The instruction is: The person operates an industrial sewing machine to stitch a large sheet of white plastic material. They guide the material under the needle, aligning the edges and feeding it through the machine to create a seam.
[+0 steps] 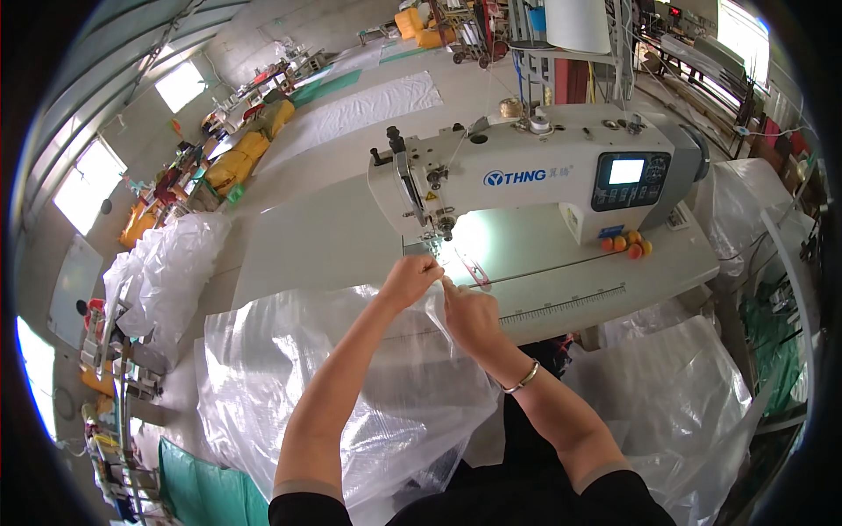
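Note:
A clear, shiny plastic sheet (263, 359) drapes over the near left of the sewing table (303, 232) and hangs off its front edge. My left hand (410, 282) and my right hand (472, 317) meet at the sheet's upper edge, fingers closed on it in a pinch. Both are just in front of the needle area of a white industrial sewing machine (535, 167), whose lamp lights the bed brightly. The fingertips hide the exact fold between them. Beside the needle lies a thin pinkish-red tool (476, 270), its kind unclear. A bracelet (521, 377) circles my right wrist.
Small round orange-red things (633, 250) sit under the machine's right end. More clear plastic (671, 403) hangs at lower right, with a bundled heap (167, 280) on the left. A white thread cone (577, 24) stands behind. Green sheeting (206, 486) lies at lower left.

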Demonstrator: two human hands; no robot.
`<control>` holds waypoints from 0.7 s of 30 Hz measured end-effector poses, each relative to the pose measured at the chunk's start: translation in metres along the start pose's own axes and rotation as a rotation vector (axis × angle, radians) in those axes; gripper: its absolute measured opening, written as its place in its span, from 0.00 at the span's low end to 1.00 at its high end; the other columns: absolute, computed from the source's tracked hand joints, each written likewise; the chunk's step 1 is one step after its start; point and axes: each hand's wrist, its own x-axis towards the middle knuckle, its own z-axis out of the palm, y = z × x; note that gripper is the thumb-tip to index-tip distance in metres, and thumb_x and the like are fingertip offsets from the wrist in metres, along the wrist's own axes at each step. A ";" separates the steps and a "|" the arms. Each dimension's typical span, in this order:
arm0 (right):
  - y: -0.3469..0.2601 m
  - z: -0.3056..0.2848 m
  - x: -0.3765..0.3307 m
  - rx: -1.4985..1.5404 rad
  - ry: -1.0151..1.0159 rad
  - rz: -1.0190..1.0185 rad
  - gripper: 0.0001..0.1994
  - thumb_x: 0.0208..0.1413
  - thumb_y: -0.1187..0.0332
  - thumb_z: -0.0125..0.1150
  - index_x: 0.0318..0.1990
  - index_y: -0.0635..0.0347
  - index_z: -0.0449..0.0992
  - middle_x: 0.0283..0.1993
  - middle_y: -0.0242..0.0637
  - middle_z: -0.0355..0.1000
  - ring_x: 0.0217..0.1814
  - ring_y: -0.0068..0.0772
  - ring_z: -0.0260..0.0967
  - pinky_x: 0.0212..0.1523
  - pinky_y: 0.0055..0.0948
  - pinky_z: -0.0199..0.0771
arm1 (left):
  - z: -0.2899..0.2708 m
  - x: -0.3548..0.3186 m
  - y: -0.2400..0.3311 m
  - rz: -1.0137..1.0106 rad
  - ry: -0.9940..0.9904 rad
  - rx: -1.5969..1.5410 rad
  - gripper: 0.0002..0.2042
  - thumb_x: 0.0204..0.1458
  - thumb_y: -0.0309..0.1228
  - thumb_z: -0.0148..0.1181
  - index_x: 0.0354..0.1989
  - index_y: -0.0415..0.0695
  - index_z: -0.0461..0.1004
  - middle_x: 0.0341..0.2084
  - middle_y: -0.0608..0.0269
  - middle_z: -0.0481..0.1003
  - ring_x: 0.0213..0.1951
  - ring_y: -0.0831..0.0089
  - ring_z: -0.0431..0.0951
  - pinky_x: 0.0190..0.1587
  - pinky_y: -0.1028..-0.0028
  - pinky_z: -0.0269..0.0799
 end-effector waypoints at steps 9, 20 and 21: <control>-0.011 -0.017 -0.024 0.053 -0.036 0.001 0.08 0.51 0.70 0.56 0.37 0.63 0.76 0.25 0.41 0.73 0.26 0.41 0.75 0.26 0.36 0.74 | 0.020 -0.007 -0.001 0.324 0.400 0.463 0.10 0.47 0.35 0.60 0.28 0.40 0.74 0.31 0.59 0.75 0.45 0.58 0.72 0.42 0.62 0.70; 0.056 -0.033 0.017 0.046 0.127 -0.218 0.06 0.51 0.72 0.55 0.35 0.61 0.77 0.41 0.40 0.75 0.46 0.38 0.72 0.44 0.39 0.71 | 0.044 -0.066 0.022 0.130 0.217 0.303 0.24 0.53 0.39 0.60 0.54 0.37 0.70 0.58 0.53 0.67 0.63 0.57 0.61 0.64 0.58 0.55; 0.062 -0.028 0.020 0.019 0.133 -0.199 0.06 0.51 0.72 0.55 0.35 0.61 0.77 0.42 0.38 0.74 0.49 0.37 0.70 0.46 0.38 0.70 | 0.041 -0.068 0.020 0.147 0.224 0.284 0.25 0.53 0.40 0.60 0.56 0.37 0.69 0.60 0.54 0.66 0.65 0.57 0.59 0.66 0.57 0.52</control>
